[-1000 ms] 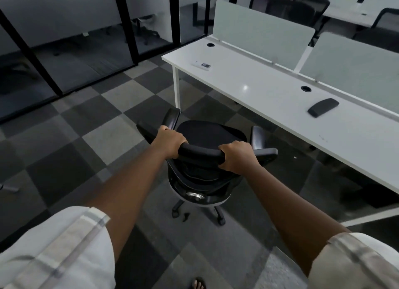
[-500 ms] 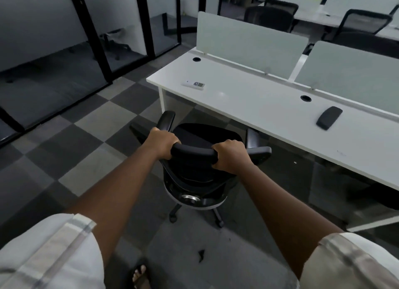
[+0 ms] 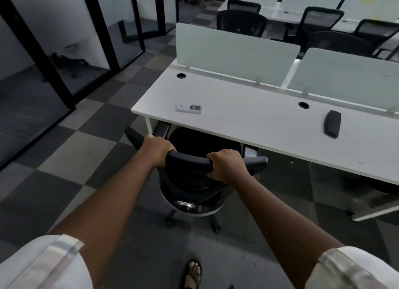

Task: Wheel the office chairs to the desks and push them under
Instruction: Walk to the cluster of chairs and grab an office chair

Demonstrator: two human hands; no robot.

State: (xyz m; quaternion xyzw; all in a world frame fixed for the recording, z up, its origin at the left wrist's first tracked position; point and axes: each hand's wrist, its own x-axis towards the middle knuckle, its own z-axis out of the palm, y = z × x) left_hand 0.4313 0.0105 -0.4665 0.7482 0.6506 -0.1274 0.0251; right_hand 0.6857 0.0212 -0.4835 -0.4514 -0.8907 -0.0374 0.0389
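Observation:
A black office chair (image 3: 195, 180) on castors stands in front of me with its seat front and armrest tips under the edge of the long white desk (image 3: 248, 116). My left hand (image 3: 156, 149) grips the left end of the chair's backrest top. My right hand (image 3: 226, 167) grips the right end of the same top bar. The chair sits near the desk's left leg (image 3: 148, 124).
A white remote (image 3: 189, 108) and a black pad (image 3: 332, 123) lie on the desk, with frosted divider screens (image 3: 235, 53) behind. More black chairs (image 3: 241, 23) stand at the far desks. Glass partitions with black frames (image 3: 62, 57) run along the left. My sandalled foot (image 3: 193, 274) is behind the chair.
The chair has rolled forward to the desk, and its seat front and armrests now reach under the edge. Both hands keep the same grip on the backrest.

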